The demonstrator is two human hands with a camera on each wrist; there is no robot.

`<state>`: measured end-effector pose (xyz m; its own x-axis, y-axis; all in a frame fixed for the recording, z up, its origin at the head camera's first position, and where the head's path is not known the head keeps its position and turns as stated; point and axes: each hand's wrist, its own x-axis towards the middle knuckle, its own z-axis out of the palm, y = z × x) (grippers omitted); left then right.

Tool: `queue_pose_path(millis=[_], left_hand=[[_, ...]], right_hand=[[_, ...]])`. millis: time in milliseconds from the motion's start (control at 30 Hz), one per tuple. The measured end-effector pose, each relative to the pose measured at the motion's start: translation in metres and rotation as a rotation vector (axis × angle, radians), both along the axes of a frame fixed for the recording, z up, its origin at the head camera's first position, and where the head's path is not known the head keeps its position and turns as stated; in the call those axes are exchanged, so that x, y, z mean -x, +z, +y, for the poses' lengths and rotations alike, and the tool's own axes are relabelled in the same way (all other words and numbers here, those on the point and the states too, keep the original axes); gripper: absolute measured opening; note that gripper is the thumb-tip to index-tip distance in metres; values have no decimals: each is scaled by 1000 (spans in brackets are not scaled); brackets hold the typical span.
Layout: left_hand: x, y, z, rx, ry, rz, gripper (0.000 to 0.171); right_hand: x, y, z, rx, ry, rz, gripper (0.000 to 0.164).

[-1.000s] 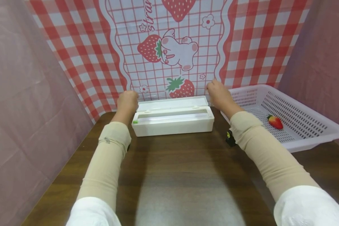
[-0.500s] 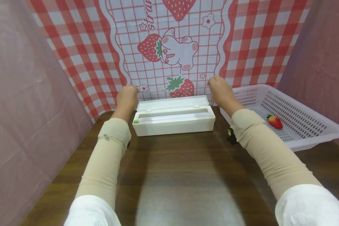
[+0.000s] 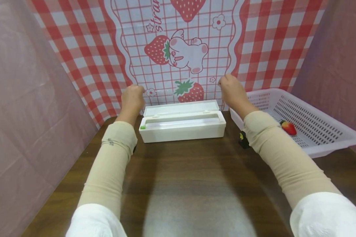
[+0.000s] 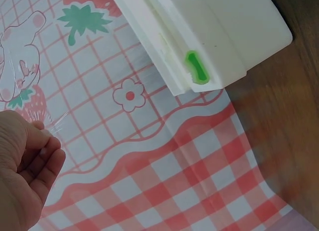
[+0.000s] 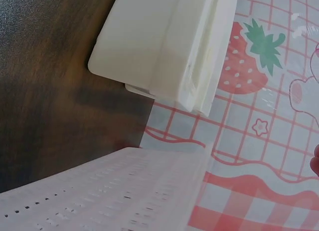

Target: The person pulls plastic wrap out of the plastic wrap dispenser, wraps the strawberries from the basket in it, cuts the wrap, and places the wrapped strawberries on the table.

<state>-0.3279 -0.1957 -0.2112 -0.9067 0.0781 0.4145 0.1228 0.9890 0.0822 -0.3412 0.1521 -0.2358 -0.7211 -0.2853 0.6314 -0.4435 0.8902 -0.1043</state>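
Observation:
A white cling film dispenser [image 3: 182,133] stands at the back of the table, its lid [image 3: 181,108] tipped back and a pale roll [image 3: 181,123] lying inside. Beyond its left end my left hand [image 3: 132,100] is raised, thumb and fingers pinching the edge of clear cling film [image 4: 49,122], which puckers at the fingertips in the left wrist view. My right hand [image 3: 232,93] is up past the other end with curled fingers, gripping the film's opposite corner. Between the hands the film shows only as faint glints. In the right wrist view just fingertips [image 5: 315,164] appear.
A white perforated basket [image 3: 332,148] sits on the right, close to my right forearm, with a strawberry [image 3: 288,127] in it. Behind the dispenser hangs a strawberry-print cloth [image 3: 192,59]. Brown wooden tabletop [image 3: 181,171] lies in front. Pink drapes [image 3: 26,115] flank both sides.
Both hands have risen and moved slightly farther away from the dispenser, drawing the cling film with them. The dispenser has barely shifted; the basket and strawberry stay put.

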Motion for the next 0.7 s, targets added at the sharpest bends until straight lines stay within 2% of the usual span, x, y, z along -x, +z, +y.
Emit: queue_pose_path(millis=[133, 533, 700], left_hand=[[0, 2, 0, -16, 9, 19, 44], [-7, 16, 3, -12, 26, 62, 42], [-10, 22, 4, -25, 22, 70, 41]], right_hand=[[-3, 5, 0, 1, -1, -5, 14], [-6, 14, 1, -3, 49, 124, 11], [-8, 20, 0, 21, 38, 104, 14]])
